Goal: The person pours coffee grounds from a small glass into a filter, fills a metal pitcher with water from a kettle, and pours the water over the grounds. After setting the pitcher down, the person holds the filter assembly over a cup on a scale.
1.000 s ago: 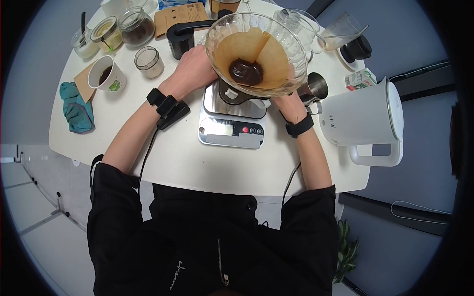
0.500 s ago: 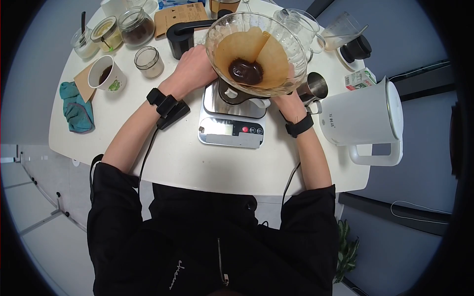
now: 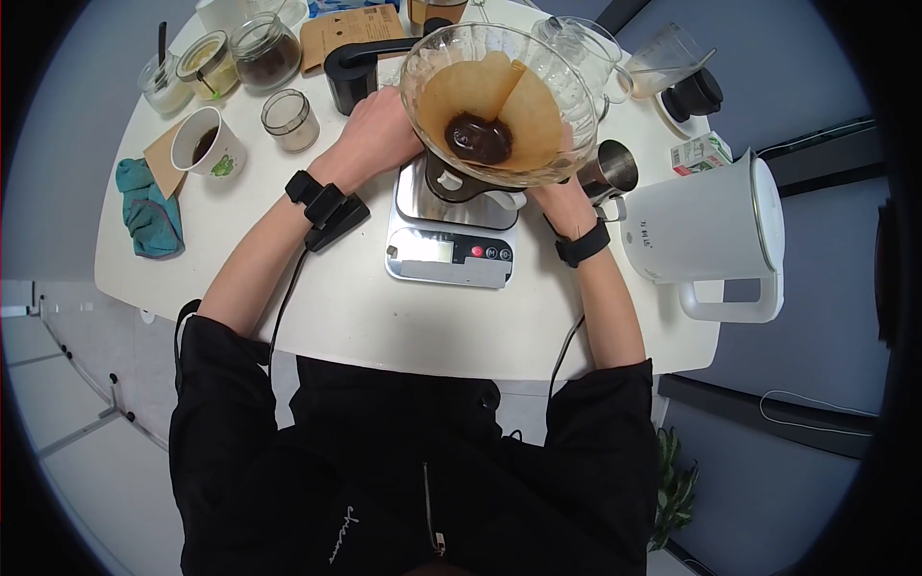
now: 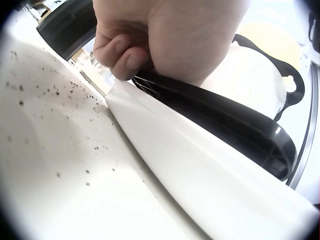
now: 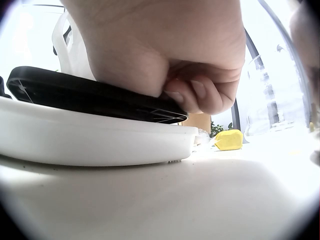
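Observation:
My left hand [image 3: 379, 139] and right hand [image 3: 567, 206] flank a ribbed glass dripper [image 3: 581, 91] over the kitchen scale [image 3: 408, 269]. A stained paper filter [image 3: 442, 86] with dark wet coffee lines the dripper. Its dark base [image 3: 466, 187] sits above a white cup, whose handle [image 3: 512, 202] shows. In the left wrist view, curled fingers [image 4: 122, 55] grip the edge of the scale's black-sided weighing plate [image 4: 215, 112], just above the white base [image 4: 200, 155]. The right wrist view shows curled fingers [image 5: 202, 95] at the opposite edge; both thumbs are hidden.
A white kettle [image 3: 696, 226] and steel pitcher [image 3: 615, 168] stand on the right. A paper coffee cup [image 3: 226, 154], glass jars [image 3: 288, 120] and a teal cloth [image 3: 149, 216] are at left. A black appliance [image 3: 351, 82] stands behind my left hand. Dark specks [image 4: 57, 93] dot the table.

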Demonstrator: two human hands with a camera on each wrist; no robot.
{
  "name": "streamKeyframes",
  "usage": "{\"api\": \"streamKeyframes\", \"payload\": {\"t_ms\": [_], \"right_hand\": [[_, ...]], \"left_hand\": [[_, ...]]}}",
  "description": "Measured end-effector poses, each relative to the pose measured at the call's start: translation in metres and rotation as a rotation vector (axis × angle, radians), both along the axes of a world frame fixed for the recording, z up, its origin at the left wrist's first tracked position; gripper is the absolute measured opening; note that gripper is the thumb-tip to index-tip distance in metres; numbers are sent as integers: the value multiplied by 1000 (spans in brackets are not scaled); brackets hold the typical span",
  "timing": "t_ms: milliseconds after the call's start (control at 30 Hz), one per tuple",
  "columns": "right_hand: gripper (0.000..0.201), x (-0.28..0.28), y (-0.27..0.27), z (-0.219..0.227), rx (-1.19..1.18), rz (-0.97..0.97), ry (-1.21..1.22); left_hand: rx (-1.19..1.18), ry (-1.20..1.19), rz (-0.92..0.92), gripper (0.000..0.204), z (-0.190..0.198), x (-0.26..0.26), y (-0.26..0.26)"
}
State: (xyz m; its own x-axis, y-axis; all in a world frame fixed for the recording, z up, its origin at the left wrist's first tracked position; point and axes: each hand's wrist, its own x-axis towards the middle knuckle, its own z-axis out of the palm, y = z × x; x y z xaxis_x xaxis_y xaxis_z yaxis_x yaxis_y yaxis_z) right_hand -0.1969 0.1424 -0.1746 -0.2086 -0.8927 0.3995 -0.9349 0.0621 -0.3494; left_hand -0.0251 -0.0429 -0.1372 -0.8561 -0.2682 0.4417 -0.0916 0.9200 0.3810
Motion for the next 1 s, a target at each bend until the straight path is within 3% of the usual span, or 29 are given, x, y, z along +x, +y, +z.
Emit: {"api": "streamKeyframes", "payload": {"t_ms": [267, 367, 667, 767, 900, 1000], "right_hand": [[79, -7, -18, 1, -13, 81, -154], [76, 4, -6, 13, -84, 57, 32], [73, 9, -2, 17, -125, 60, 158], [72, 13, -1, 20, -117, 28, -4], [72, -26, -24, -29, -126, 87, -37], [73, -25, -24, -26, -137, 97, -49]], "left_hand": [[31, 52, -22, 20, 0, 1, 0], [30, 35, -19, 20, -1, 0, -1], [-16, -2, 6, 22, 1, 0, 0], [-25, 3, -3, 22, 0, 1, 0], [22, 22, -2, 22, -2, 0, 0], [18, 2, 3, 21, -3, -1, -2]]}}
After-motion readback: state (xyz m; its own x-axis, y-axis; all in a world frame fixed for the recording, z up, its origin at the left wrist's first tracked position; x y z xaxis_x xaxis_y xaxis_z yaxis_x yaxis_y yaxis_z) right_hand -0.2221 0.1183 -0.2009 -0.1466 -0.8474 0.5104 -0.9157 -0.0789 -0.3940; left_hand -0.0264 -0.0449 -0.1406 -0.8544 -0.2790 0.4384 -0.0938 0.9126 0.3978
